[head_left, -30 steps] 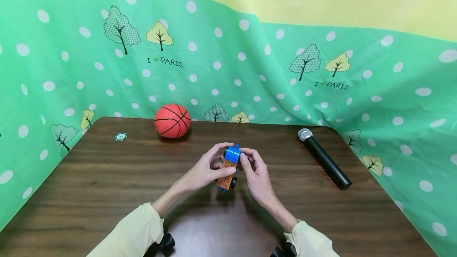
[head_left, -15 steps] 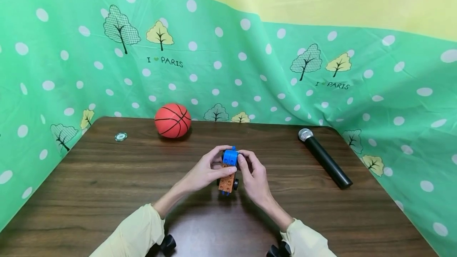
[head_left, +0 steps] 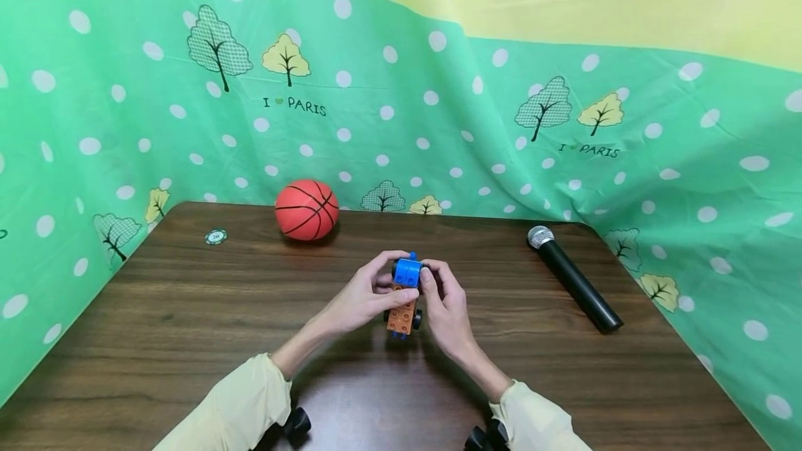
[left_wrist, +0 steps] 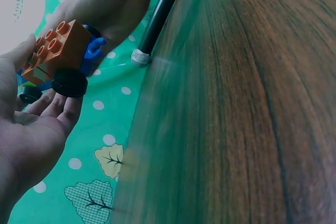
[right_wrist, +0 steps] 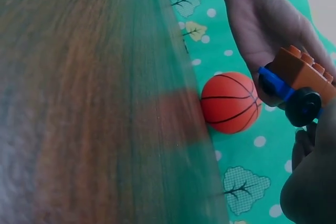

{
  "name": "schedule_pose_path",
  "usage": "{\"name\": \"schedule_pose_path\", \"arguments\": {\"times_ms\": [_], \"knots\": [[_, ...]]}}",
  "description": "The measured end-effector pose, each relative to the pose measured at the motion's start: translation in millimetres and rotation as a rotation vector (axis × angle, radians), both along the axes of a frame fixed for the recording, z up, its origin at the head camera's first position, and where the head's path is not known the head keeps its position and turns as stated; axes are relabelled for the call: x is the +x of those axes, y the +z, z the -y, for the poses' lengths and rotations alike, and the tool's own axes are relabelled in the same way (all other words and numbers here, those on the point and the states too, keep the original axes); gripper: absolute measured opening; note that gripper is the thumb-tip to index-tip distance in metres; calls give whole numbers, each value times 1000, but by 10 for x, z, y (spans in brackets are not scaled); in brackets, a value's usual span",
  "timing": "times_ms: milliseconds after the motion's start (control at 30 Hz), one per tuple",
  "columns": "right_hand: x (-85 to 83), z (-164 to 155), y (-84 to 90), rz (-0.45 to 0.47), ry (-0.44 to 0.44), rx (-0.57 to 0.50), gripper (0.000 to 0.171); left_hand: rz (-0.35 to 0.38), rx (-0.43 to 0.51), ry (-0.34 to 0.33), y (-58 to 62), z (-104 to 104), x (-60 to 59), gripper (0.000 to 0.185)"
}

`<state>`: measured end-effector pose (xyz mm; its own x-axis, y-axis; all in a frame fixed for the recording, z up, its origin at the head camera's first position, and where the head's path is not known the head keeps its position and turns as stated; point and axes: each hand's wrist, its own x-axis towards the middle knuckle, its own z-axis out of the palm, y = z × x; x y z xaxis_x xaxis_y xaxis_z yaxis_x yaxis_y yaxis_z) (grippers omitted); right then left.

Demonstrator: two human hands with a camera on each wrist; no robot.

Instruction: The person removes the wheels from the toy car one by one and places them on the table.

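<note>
Green polka-dot cloth with printed trees [head_left: 388, 89], yellow along the top, hangs behind a dark wood-grain tabletop [head_left: 188, 326]. Toy car [head_left: 401, 319], orange studded bricks with a blue block at one end and black wheels, is held up over the middle of the tabletop, blue end toward the far edge. Left hand [head_left: 354, 301] grips it: thumb across the orange bricks, other fingers round the far side and underneath. Right hand [head_left: 450, 312] pinches the right side of the blue end, thumb nearest the camera; exact contact of its other fingers partly hidden. Red ball [head_left: 307, 209] with black lines sits by the far edge, left of centre. Round chip [head_left: 216, 236] lies flat near the far left corner. Black microphone [head_left: 576, 284] lies slantwise along the right side, silver head near the far right corner. Pale yellow sleeves [head_left: 234, 406] on both arms.
</note>
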<state>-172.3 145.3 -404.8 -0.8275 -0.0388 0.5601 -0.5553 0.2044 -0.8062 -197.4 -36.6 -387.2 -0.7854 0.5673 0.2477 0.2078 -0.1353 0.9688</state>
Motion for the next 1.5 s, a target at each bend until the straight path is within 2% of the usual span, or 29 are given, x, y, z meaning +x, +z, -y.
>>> {"name": "schedule_pose_path", "arguments": {"times_ms": [200,400,633,967,1233,1500], "knots": [[-43,-13,-15,-137,-68,71,17,0,-8,-6,-5,10,-18,58],[-102,-39,-36,-294,-128,159,21,10,-4,-13,-8,6,-15,58],[-135,-84,-66,-382,-156,256,20,9,-1,-12,-34,-6,-8,55],[-188,-121,-62,-426,-170,308,10,-12,-13,2,-28,-30,-11,55],[-194,-136,-74,-379,-137,278,9,3,-16,4,-35,-28,-1,56],[-217,-153,-78,-421,-136,287,9,11,1,-1,-40,-32,-2,54]]}}
